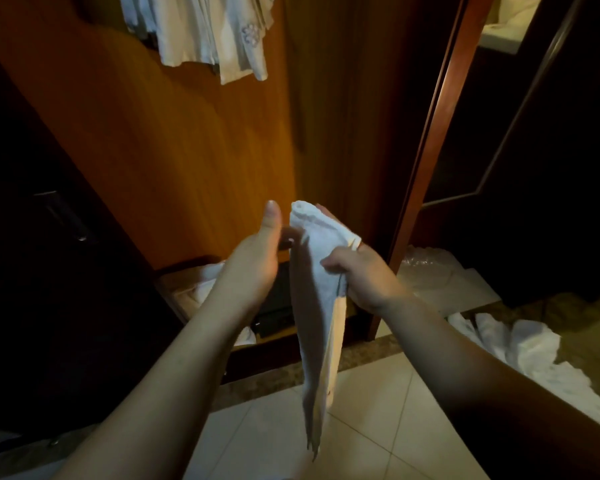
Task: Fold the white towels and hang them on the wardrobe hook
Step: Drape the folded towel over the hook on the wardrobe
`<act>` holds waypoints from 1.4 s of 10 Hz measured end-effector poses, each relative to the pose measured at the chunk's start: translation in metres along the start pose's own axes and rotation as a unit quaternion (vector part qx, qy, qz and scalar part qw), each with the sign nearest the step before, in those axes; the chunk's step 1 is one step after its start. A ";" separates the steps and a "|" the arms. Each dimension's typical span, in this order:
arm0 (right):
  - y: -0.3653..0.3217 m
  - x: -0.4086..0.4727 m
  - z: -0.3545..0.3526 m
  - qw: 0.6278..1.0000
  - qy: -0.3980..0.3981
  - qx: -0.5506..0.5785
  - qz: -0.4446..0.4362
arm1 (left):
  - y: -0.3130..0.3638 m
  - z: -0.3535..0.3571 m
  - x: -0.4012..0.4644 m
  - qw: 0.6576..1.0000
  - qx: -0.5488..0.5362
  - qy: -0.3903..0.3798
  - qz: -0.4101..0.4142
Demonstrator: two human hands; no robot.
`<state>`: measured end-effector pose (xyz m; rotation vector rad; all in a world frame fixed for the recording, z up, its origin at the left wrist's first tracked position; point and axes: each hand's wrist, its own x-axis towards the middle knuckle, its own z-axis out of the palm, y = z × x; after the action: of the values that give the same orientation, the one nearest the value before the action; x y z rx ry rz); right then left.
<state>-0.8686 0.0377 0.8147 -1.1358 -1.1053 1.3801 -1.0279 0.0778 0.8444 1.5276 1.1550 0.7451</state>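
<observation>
White cloths [208,32] already hang high on the brown wooden wardrobe [194,150]. The left hand [257,261] is open beside the long white towel [317,306]. The right hand [364,275] grips it. More crumpled white towels [520,344] wait on the floor.

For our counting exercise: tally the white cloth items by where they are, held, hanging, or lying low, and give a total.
Held in the hands: 1, the towel
Hanging on the wardrobe: 1 bunch of towels
Lying on the floor at right: 1 heap
Lying in the wardrobe bottom: 1 heap
Total: 4
</observation>
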 end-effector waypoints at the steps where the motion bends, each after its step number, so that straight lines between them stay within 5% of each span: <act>1: -0.019 0.001 -0.004 0.991 -0.034 0.127 0.009 | -0.009 -0.004 0.009 0.996 -0.061 0.069 0.023; 3: -0.060 0.010 -0.024 0.981 -0.113 0.155 -0.030 | -0.025 -0.020 0.025 0.969 -0.186 -0.161 0.030; 5: -0.092 0.013 -0.031 0.981 -0.114 0.155 -0.035 | -0.017 0.003 0.016 0.964 -0.137 -0.230 -0.010; 7: -0.098 0.028 -0.074 0.957 -0.052 0.273 -0.081 | 0.025 0.017 0.006 0.960 -0.231 -0.151 0.042; 8: -0.072 0.027 -0.071 0.963 0.149 0.214 0.068 | 0.054 0.012 0.010 0.954 -0.262 -0.141 0.021; 9: -0.034 0.030 -0.038 0.932 0.029 0.332 0.141 | 0.080 0.000 0.019 0.963 -0.239 -0.121 0.001; 10: -0.014 0.035 -0.039 0.958 0.017 0.237 0.162 | 0.095 -0.015 0.032 0.972 -0.228 -0.062 0.002; 12: -0.015 0.037 -0.037 0.977 -0.081 0.175 0.097 | 0.112 -0.043 0.041 0.973 -0.230 -0.002 -0.023; 14: -0.034 0.027 -0.022 0.990 -0.074 0.116 0.021 | 0.120 -0.055 0.035 0.968 -0.247 -0.016 -0.035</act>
<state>-0.8439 0.0685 0.8432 -0.9051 -0.9983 1.6022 -1.0297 0.1303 0.9708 1.0707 0.9071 0.8791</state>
